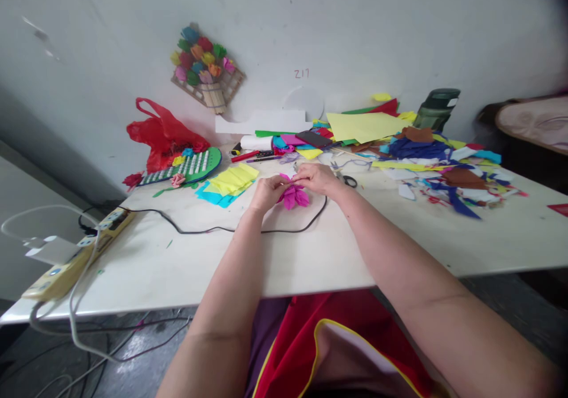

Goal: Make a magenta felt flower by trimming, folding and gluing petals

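Observation:
A magenta paper flower (296,198) with pointed petals is between my two hands, just above the white table (310,268). My left hand (267,192) pinches its left side with the fingertips. From the right, my right hand (314,178) reaches over the top of the flower, fingers closed on its petals. Both hands cover the flower's back part. Left of my left hand lie yellow paper sheets (235,177) on top of blue paper (216,197). Black-handled scissors (350,181) lie beside my right wrist.
A black cord (213,230) crosses the table from a power strip (75,262) at the left edge. Colourful paper scraps (461,176) heap at the right, near a dark green bottle (438,109). A red plastic bag (162,135) and a green woven craft piece (195,167) sit at the left.

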Motion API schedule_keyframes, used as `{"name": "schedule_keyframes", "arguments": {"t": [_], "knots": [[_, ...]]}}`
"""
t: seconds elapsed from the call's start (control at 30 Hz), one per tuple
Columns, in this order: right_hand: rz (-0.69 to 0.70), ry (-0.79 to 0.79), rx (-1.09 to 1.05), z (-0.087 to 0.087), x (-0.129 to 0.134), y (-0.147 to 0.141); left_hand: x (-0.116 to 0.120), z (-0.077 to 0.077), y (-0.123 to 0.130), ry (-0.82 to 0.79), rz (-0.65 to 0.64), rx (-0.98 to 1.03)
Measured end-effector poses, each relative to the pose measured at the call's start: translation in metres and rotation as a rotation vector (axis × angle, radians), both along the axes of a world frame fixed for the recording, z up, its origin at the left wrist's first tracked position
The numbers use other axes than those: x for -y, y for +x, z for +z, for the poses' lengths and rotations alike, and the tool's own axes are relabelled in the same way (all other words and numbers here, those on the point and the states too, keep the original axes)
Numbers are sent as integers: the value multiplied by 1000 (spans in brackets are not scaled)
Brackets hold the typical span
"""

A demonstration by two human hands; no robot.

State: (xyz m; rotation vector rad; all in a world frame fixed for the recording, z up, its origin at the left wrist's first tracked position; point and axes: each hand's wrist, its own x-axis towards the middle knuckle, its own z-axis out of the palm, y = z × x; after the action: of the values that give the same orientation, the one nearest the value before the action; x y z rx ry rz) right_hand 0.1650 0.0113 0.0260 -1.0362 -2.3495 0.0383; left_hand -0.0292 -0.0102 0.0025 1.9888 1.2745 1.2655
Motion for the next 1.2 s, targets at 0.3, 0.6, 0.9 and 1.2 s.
{"name": "schedule_keyframes", "arguments": {"t": [0.3,0.6,0.9,1.2], "knots": [[-14,-2,6,6,4,0,9,8,-1,-277,-87,234],[16,21,-38,5,2,-4,10,10,-5,-534,-198,635],[-59,78,-69,5,6,-7,4,1,-1,-578,-192,743],[-83,114,-69,5,11,-11,9,7,4,-693,-189,918]]}}
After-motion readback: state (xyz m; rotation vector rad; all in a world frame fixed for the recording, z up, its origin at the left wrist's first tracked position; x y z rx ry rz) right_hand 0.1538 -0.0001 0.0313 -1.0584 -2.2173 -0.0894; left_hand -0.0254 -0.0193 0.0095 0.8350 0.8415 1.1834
